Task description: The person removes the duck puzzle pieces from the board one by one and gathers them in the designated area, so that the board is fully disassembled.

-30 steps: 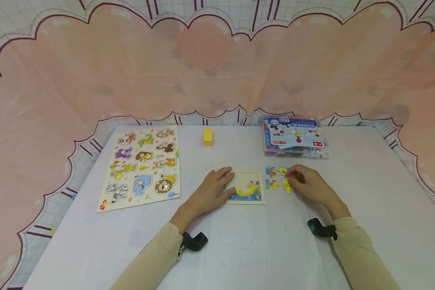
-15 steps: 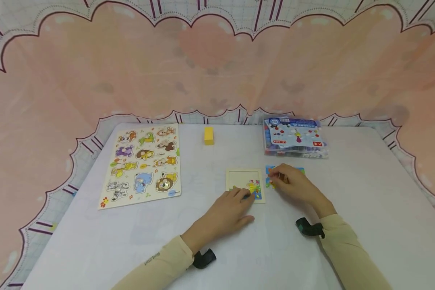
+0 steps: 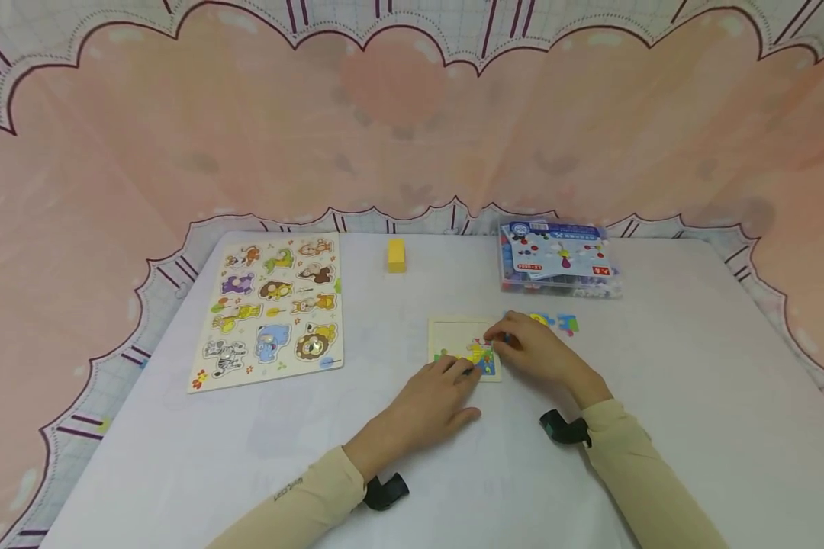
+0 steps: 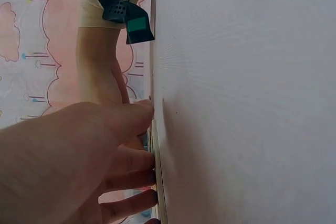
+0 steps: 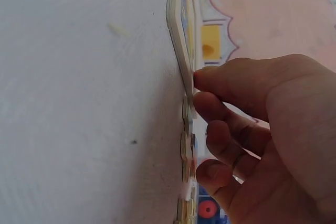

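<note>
A small square jigsaw tray point(image 3: 456, 329) lies in the middle of the table, with joined, colourful pieces point(image 3: 481, 355) along its lower part. My left hand point(image 3: 422, 408) rests its fingertips on the tray's lower edge, fingers extended and thumb on the tabletop; the left wrist view shows those fingers point(image 4: 131, 161) against the thin board. At the tray's right side my right hand point(image 3: 545, 357) pinches a puzzle piece between thumb and index finger, the piece mostly hidden by the fingers. Loose puzzle pieces point(image 3: 567, 324) lie beyond that hand, some covered by it.
An animal peg puzzle board point(image 3: 254, 313) lies at the left. Behind the tray stands a yellow block point(image 3: 396, 255). A clear plastic box point(image 3: 561, 259) with a printed blue label sits at the back right. A patterned curtain hangs behind the table.
My left hand moved from the tray's left side to its lower edge, then stayed. The right hand travelled left from the loose pieces to the tray's right edge.
</note>
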The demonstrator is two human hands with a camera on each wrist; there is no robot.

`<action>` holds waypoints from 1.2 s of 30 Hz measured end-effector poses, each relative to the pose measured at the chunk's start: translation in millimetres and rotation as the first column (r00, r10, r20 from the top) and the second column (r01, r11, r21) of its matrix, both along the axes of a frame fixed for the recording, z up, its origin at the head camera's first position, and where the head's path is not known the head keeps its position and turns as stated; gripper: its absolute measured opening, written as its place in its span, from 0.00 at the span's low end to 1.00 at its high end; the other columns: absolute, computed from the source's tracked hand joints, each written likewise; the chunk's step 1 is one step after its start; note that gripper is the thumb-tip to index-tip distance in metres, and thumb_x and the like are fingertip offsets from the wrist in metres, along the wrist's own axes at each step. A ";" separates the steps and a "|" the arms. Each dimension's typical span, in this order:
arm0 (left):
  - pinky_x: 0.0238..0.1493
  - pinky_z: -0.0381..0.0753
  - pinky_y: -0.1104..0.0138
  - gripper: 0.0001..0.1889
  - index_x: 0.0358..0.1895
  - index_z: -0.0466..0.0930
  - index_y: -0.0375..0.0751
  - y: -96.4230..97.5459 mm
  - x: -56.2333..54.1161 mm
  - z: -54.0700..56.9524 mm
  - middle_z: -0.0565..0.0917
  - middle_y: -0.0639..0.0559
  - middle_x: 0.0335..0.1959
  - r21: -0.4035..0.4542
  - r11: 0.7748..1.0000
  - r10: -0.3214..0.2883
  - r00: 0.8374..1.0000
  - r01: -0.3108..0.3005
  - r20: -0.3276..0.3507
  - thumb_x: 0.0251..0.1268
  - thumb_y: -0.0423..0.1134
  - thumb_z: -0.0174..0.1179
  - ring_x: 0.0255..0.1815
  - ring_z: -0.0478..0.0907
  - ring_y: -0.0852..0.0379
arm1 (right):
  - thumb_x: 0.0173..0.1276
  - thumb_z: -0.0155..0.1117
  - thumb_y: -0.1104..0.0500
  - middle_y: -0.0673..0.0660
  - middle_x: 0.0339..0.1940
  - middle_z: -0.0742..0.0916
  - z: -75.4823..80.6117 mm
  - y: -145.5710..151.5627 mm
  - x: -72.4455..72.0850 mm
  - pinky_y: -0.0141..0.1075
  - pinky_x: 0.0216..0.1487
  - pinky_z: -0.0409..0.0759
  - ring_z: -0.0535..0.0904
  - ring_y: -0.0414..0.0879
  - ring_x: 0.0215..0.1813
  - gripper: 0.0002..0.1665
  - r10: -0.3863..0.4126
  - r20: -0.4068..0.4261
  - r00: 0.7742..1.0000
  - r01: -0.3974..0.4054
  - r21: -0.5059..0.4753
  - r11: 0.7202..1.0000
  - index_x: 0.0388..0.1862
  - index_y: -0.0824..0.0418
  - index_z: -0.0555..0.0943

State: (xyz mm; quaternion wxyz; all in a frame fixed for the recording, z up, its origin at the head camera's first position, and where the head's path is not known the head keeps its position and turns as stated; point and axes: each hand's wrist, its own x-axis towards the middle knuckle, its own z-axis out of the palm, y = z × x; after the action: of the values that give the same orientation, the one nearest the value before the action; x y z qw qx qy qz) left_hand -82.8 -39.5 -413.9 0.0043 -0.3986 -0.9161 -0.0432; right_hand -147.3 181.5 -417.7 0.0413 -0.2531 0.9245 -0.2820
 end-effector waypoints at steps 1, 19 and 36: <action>0.63 0.71 0.60 0.31 0.67 0.67 0.42 -0.1 0.4 -0.2 0.72 0.52 0.63 -0.001 1.000 0.001 1.000 -0.001 -0.003 0.68 0.57 0.50 0.63 0.66 0.53 | 0.67 0.59 0.60 0.50 0.38 0.80 -0.7 -0.4 0.1 0.35 0.41 0.74 0.73 0.41 0.38 0.10 0.003 -0.001 1.000 -0.003 -0.003 1.000 0.46 0.58 0.82; 0.64 0.70 0.62 0.30 0.66 0.69 0.42 2.2 0.4 -1.4 0.73 0.53 0.61 -0.001 1.000 0.016 1.000 -0.016 -0.011 0.66 0.56 0.54 0.62 0.67 0.54 | 0.66 0.60 0.60 0.49 0.36 0.79 -3.9 -2.5 -0.6 0.33 0.38 0.73 0.73 0.40 0.37 0.08 -0.005 -0.026 1.000 0.005 -0.009 1.000 0.44 0.58 0.82; 0.64 0.70 0.61 0.30 0.66 0.68 0.42 1.9 0.2 -2.4 0.73 0.53 0.61 0.002 1.000 0.010 1.000 -0.010 -0.028 0.66 0.56 0.55 0.62 0.67 0.55 | 0.67 0.61 0.60 0.47 0.35 0.82 -3.1 -3.7 0.0 0.35 0.44 0.77 0.76 0.41 0.39 0.04 -0.053 0.092 0.994 0.066 -0.143 0.988 0.39 0.53 0.76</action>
State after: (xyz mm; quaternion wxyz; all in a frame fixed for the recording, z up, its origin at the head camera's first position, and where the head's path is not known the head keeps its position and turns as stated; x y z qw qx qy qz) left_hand -82.6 -37.6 -416.3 0.0176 -0.3946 -0.9179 -0.0386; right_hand -147.3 177.8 -420.8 0.0549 -0.2152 0.9059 -0.3607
